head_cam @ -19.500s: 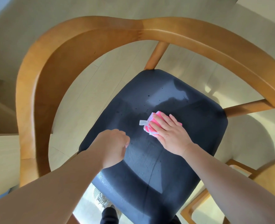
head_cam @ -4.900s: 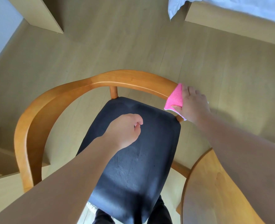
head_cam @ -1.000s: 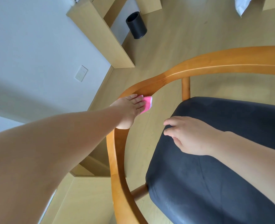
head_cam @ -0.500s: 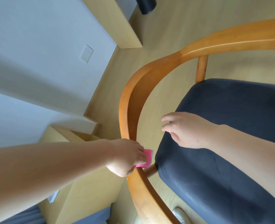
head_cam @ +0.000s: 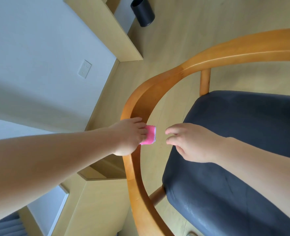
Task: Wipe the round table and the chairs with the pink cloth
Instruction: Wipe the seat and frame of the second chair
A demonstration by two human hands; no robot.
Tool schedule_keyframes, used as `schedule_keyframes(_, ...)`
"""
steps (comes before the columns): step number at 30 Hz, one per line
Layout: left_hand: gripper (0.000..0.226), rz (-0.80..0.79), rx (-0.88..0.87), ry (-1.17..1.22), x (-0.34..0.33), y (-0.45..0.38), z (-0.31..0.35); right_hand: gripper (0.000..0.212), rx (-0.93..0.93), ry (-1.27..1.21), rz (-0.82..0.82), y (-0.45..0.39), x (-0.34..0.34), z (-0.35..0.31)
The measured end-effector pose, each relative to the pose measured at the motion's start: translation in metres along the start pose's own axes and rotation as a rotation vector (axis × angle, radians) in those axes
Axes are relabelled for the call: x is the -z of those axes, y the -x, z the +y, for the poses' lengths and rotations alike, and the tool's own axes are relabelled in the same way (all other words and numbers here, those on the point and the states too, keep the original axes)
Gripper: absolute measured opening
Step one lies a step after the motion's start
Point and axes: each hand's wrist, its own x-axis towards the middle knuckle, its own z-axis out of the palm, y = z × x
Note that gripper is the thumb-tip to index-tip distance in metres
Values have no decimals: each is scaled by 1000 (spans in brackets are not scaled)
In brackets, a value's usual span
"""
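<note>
Left hand (head_cam: 126,136) slid up – one pink cloth (head_cam: 149,137), apparently.

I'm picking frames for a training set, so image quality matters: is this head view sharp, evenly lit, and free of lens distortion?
Head view: strong wide-angle bending, so the curved wooden chair rail and walls bow; soft, even daylight, with faint sheen on the dark blue seat cushion; the left hand on the pink cloth looks slightly soft.
</note>
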Motion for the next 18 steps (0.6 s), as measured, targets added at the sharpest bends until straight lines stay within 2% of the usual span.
schedule_keyframes(4, 57, 18, 99, -144, 34, -33, -36, 31, -37, 8, 19, 4, 4, 8)
schedule_keyframes(11, 62, 143, 186, -303, 79, -78, -63, 31, -112, 18, 62, 15, 12, 33)
schedule_keyframes(18, 62, 128, 141, -266, 60, -68, -62, 31, -148, 2, 17, 29, 10, 38)
